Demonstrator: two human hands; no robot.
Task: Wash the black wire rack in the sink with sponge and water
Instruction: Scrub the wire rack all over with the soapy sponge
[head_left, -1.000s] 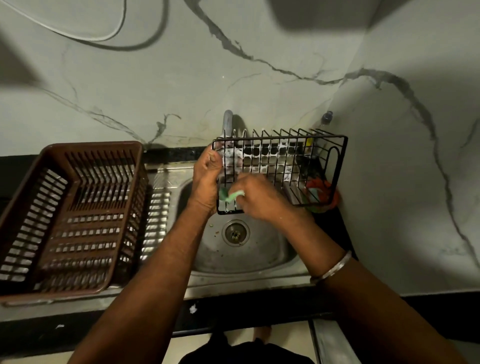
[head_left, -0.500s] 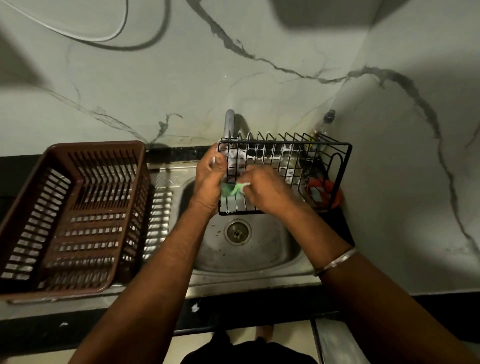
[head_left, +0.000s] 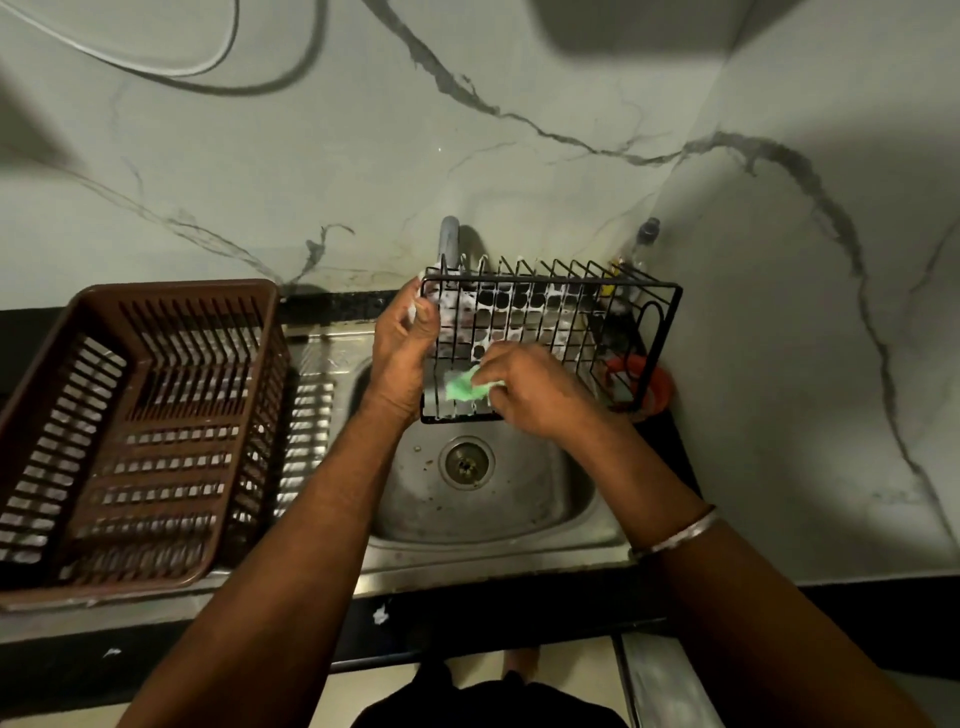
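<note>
The black wire rack (head_left: 561, 317), streaked with white foam, is held tilted over the steel sink (head_left: 550, 499). My left hand (head_left: 402, 343) grips the rack's left end near its top corner. My right hand (head_left: 530, 389) pinches a green sponge (head_left: 464, 387) and presses it against the lower left part of the rack's grid. The rack's right end reaches past the sink rim toward the corner wall.
A brown plastic dish basket (head_left: 135, 431) stands on the drainboard to the left. The grey tap (head_left: 449, 241) rises behind the rack. An orange-red round holder (head_left: 657, 384) sits at the right behind the rack. Marble-patterned walls close off the back and right.
The sponge hand went up the rack's grid, then came back down a little toward the lower edge. The left hand kept its grip on the rack's left end.
</note>
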